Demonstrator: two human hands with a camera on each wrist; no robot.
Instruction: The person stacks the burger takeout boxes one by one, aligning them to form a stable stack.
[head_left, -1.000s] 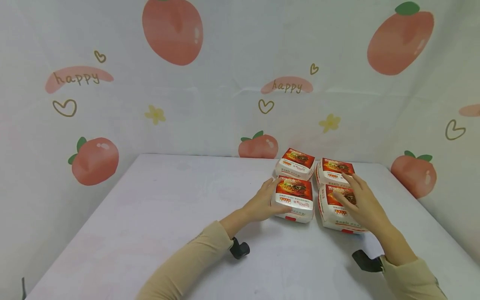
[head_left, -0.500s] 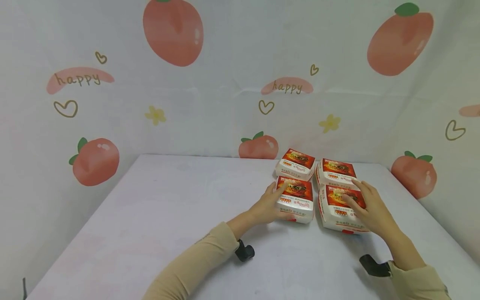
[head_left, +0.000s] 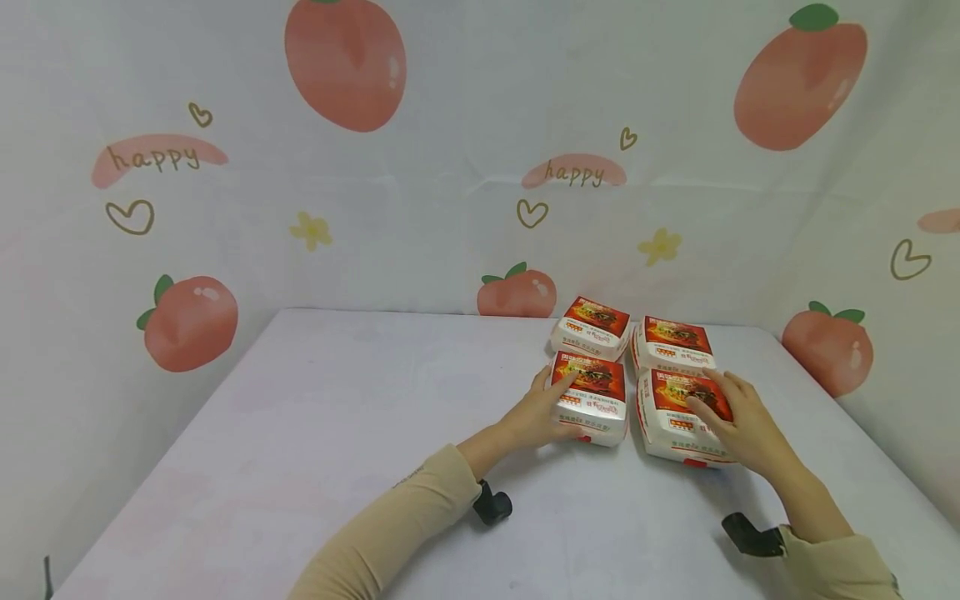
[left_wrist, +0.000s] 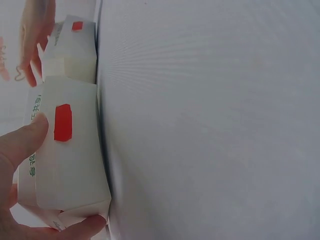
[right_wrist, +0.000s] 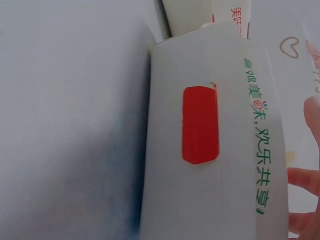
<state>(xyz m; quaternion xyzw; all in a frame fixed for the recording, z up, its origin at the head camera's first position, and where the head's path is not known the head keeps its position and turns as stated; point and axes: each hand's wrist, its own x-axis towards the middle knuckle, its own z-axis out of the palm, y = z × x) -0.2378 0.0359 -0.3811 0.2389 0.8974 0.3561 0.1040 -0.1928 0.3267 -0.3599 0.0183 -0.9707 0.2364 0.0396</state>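
Several white burger boxes with red printed lids stand in two rows at the table's right back. My left hand (head_left: 534,415) is at the left side of the near left box (head_left: 592,398), one finger over its lid. In the left wrist view, the thumb (left_wrist: 35,130) lies at the box's upper front edge and a fingertip touches its lower left corner. My right hand (head_left: 750,421) reaches over the right part of the near right box (head_left: 678,437), fingers spread. In the right wrist view, those fingers (right_wrist: 305,181) show beyond the lid edge.
Behind stand the far left box (head_left: 588,333) and the far right box (head_left: 667,346), close to the fruit-patterned backdrop (head_left: 420,233). A gap separates the left and right near boxes. The white table (head_left: 360,400) extends left. A black wrist mount (head_left: 492,504) sits under each forearm.
Both hands have shifted slightly right and toward me. A left finger now lies over the near left lid, and the right fingers have left the far right box's lid. The boxes stay in place.
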